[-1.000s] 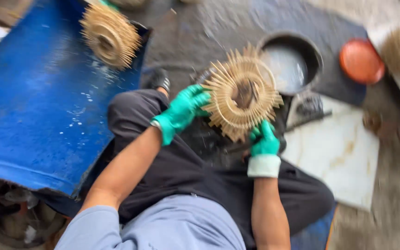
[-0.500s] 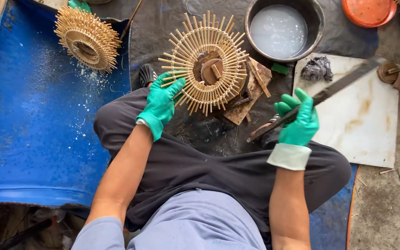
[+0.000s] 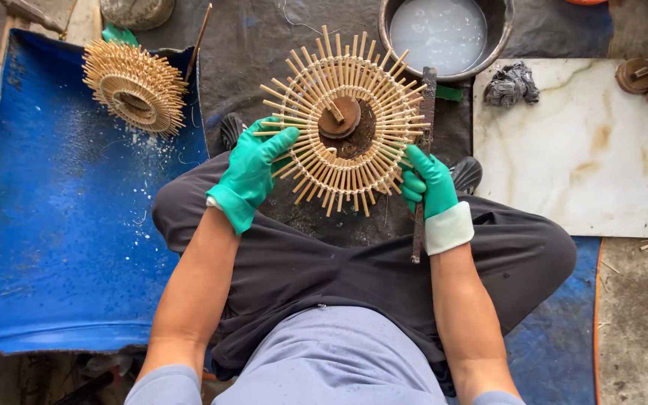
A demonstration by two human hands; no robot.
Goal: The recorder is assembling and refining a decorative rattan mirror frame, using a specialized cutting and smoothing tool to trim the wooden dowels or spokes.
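While the person sits cross-legged on the floor, the woven cane disc (image 3: 345, 124) stays in front of the knees, and everything else sits around it. Largest is the blue sheet (image 3: 54, 225), left of the disc, its near edge ragged and its middle bare. Right of the disc lies one pale stone slab (image 3: 586, 157), mostly open, with a dark rag (image 3: 511, 82) on its far corner. Beyond the disc stands one metal basin (image 3: 444, 34) of milky liquid. There are two cane discs: a second disc (image 3: 135, 86) rests at the sheet's far edge. The left hand (image 3: 253, 174), in a green glove, is curled over the disc's left rim, fingers among the spokes. The right hand (image 3: 429, 184), gloved too, is closed round a long dark blade (image 3: 423, 150) standing against the disc's right rim. Underneath is dark, gritty matting.
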